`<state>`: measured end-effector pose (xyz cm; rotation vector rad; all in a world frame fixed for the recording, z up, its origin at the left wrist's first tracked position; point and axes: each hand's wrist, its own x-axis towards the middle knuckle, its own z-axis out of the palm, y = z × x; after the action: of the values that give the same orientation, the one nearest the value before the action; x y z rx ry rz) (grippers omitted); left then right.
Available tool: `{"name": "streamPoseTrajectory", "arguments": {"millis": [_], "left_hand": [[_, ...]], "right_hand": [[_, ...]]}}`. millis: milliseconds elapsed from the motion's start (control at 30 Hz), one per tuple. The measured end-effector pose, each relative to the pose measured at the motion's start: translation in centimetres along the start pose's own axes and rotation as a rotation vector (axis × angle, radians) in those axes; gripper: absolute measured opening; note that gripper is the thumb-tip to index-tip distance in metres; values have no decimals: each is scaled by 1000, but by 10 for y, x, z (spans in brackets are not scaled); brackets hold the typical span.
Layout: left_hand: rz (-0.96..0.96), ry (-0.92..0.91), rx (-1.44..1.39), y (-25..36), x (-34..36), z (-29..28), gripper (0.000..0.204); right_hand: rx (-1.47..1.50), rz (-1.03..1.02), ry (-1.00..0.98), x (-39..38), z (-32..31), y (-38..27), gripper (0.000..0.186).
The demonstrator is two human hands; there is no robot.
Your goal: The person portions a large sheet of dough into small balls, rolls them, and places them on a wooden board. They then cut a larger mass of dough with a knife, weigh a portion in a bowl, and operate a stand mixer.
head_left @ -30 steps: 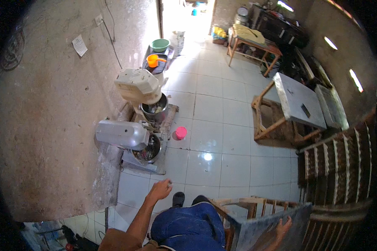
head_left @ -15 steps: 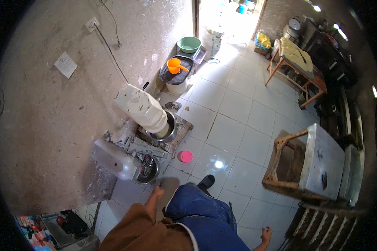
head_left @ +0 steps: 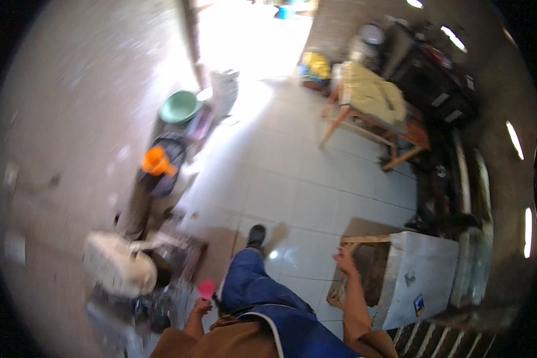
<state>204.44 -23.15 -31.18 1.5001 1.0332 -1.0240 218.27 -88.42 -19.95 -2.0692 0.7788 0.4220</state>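
My left hand [head_left: 202, 306] hangs low at my left side, its fingers blurred and seemingly curled. Just beyond it in the picture is a round pink object [head_left: 207, 289]; I cannot tell whether the two touch. Left of that hand stand two mixing machines, one with a cream-coloured head [head_left: 118, 265], the other grey [head_left: 110, 319] with a metal bowl. Out to my right, my right hand [head_left: 343, 261] is raised with its fingers loosely apart and holds nothing visible. It appears near the wooden frame of a metal-topped table [head_left: 423, 280].
Along the left wall are an orange dipper [head_left: 159, 162] on a dark-lidded bucket and a green basin [head_left: 180, 107]. A bright doorway [head_left: 253, 36] lies ahead. At the far right stands a wooden table with a yellowish cloth [head_left: 373, 95]. Pale tiles [head_left: 280, 197] cover the floor.
My view has swung, and the machines and bucket now sit further left and lower. One leg has stepped forward. My right hand has come up and forward; my left has shifted beside the pink object in view.
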Motion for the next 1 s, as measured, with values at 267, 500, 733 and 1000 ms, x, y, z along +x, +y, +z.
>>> {"name": "streamPoseTrajectory", "arguments": {"millis": [267,500,733,1000], "left_hand": [[606,185,281,547,57,65,25],[909,112,240,860,66,252,22],[595,-57,544,855,78,343,28],[115,240,378,835,11,351,32]], "right_hand": [[131,-173,79,241,-96,-243,64],[-104,-201,215,506,-211,-327,83],[-258,-407,509,721,-262,-385,91],[-221,-163,467,817,-271,-430,99]]}}
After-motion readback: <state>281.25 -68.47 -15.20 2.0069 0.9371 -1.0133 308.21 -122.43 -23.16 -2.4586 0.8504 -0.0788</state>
